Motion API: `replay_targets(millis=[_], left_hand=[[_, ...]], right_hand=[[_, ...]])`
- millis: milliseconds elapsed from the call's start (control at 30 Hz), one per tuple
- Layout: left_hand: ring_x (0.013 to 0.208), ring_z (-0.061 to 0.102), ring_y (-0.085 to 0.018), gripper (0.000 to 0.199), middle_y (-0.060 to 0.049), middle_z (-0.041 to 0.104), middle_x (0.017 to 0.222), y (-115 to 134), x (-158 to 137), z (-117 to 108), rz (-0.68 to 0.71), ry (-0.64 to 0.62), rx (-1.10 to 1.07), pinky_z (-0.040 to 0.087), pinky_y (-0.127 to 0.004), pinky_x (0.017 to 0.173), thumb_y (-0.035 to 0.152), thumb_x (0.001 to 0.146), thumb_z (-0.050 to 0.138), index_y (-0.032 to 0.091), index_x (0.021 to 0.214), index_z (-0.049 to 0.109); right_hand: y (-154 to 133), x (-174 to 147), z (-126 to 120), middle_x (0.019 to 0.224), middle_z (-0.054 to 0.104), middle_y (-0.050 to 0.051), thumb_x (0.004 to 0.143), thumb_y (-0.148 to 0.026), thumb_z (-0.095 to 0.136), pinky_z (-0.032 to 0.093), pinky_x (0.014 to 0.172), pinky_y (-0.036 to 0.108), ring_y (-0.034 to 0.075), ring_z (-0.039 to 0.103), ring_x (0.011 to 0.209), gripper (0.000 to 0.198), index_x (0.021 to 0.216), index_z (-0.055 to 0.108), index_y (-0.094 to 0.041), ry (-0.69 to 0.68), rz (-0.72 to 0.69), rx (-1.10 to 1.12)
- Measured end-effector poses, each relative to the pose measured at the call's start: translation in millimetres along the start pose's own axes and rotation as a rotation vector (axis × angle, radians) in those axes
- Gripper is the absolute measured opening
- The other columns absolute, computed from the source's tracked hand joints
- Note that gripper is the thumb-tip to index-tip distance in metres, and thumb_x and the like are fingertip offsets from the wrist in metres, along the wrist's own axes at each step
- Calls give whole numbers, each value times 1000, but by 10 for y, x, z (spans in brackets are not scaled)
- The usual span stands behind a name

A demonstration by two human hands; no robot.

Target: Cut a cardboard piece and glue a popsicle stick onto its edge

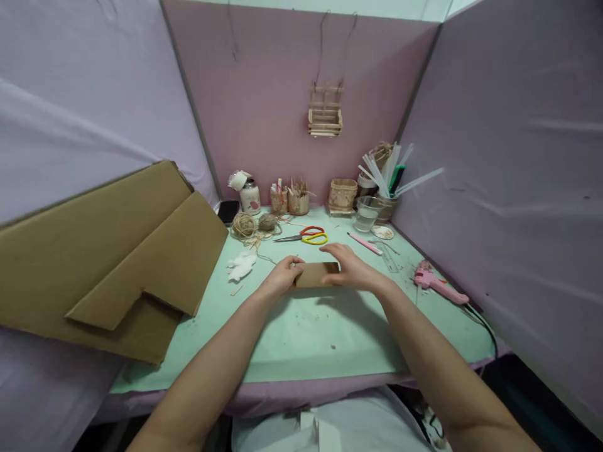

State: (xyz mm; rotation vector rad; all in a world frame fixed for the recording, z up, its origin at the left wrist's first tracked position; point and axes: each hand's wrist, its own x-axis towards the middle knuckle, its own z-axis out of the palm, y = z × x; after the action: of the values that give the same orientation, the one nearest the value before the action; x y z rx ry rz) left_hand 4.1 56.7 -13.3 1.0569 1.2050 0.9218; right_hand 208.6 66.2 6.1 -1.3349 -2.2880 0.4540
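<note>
A small rectangular piece of brown cardboard point(313, 275) is held just above the green tabletop. My left hand point(282, 276) grips its left end, with the fingers closed round the edge. At the other end is my right hand point(353, 269), its fingers apart and the thumb reaching over the cardboard's right part; whether the thumb presses on it I cannot tell. Just beyond the cardboard lie scissors point(304, 235) with one red and one yellow handle. A pink pen-like tool point(365, 243) rests past my right hand.
Large cardboard sheets point(155, 251) lean at the left. A pink glue gun point(440, 285) with its cord lies right. Twine balls point(244, 225), white fluff point(242, 266), a jar point(250, 196), stick-filled cups point(298, 198), a clear water cup point(366, 215) and glue sticks point(389, 166) line the back.
</note>
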Motion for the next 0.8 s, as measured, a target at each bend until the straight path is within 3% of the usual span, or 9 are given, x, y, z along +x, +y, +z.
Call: replay_targets(millis=[67, 200, 333, 467, 633, 800], left_hand=[[65, 59, -13, 21, -1, 60, 75, -54, 0, 60, 5, -21, 28, 47, -20, 54, 23, 73, 65, 18, 92, 58], [71, 63, -17, 22, -6, 66, 79, -98, 25, 69, 48, -30, 124, 52, -27, 62, 26, 73, 67, 15, 92, 63], [82, 63, -17, 21, -8, 70, 90, -26, 92, -102, 216, 127, 257, 49, -30, 77, 26, 73, 66, 17, 91, 69], [75, 62, -19, 11, -5, 71, 78, 33, 120, -237, 323, 225, 404, 46, -32, 74, 26, 68, 70, 18, 74, 72], [59, 53, -18, 27, -2, 62, 57, 11, 35, -142, 439, 250, 549, 41, -33, 64, 40, 73, 68, 19, 56, 65], [76, 59, -17, 16, -3, 69, 81, 1, -84, 63, 636, 123, 581, 45, -29, 73, 33, 80, 61, 21, 73, 70]], right_hand=[[-25, -284, 93, 134, 52, 11, 64, -30, 82, 39, 102, 44, 30, 43, 125, 77, 132, 50, -21, 34, -45, -10], [20, -550, 268, 119, 57, 9, 72, -19, 71, 43, 95, 42, 27, 48, 113, 54, 123, 53, -21, 58, 11, 15], [96, -599, 318, 117, 57, 8, 71, -26, 76, 44, 93, 41, 27, 47, 111, 53, 120, 54, -23, 0, 74, 108], [124, -596, 312, 116, 58, 7, 70, -30, 79, 43, 93, 42, 28, 48, 111, 56, 120, 55, -24, -26, 68, 128], [177, -599, 261, 117, 57, 9, 75, -30, 73, 42, 95, 44, 30, 48, 110, 53, 123, 53, -22, 180, 108, 36], [237, -771, 138, 118, 57, 12, 79, -35, 68, 40, 97, 50, 34, 47, 112, 54, 128, 51, -21, 290, 250, -40]])
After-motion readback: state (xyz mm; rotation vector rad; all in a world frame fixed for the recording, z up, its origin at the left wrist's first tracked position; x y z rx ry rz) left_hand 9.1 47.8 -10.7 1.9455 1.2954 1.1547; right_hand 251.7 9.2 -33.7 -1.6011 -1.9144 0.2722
